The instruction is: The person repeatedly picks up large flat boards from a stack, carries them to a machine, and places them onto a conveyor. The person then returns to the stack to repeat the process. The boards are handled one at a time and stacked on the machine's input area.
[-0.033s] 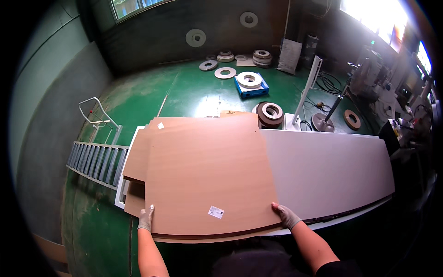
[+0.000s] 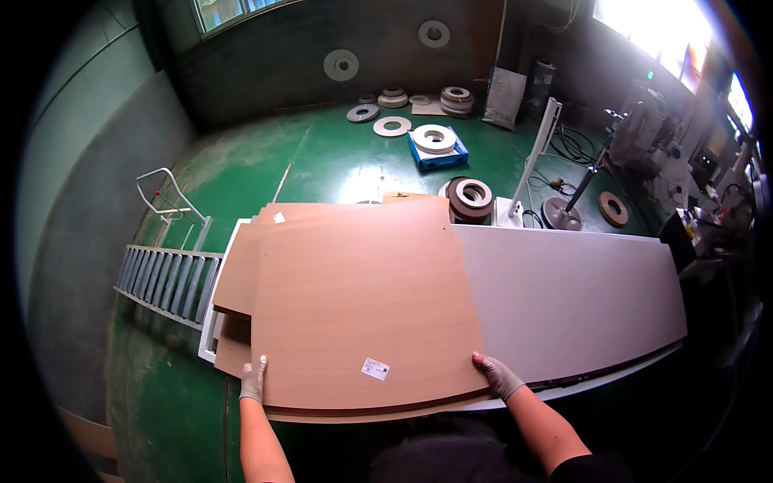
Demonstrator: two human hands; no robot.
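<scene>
Green floor point(image 2: 314, 153) runs back to a dark far wall point(image 2: 258, 72), with the fisheye rim blacking out the corners of our view. Glare from the window point(image 2: 654, 36) and deep shadow make the equipment at the far right hard for us to tell apart. Before us the brown board point(image 2: 362, 306) lies on top of other brown boards point(image 2: 233, 282), mostly hidden under it and showing mainly at its left. It also overlaps the white panel point(image 2: 564, 298), whose left part we cannot see. Our left hand point(image 2: 252, 380), in a pale glove, is clamped on the board's left edge close to the near corner, thumb pointing away from us; the board hides its other fingers. Our right hand point(image 2: 499, 377) is clamped on the right edge near the opposite near corner, its forearm slanting in from the near right, its remaining fingers also out of sight. Between the hands, a white label point(image 2: 375, 369) sits by the near edge. To the right, the white panel stretches well past the board; to the left, a roller conveyor point(image 2: 167, 282) stands just beside the boards. Beyond the far edge, a brown roll point(image 2: 471, 213) and a white post point(image 2: 538, 153) stand close by.
</scene>
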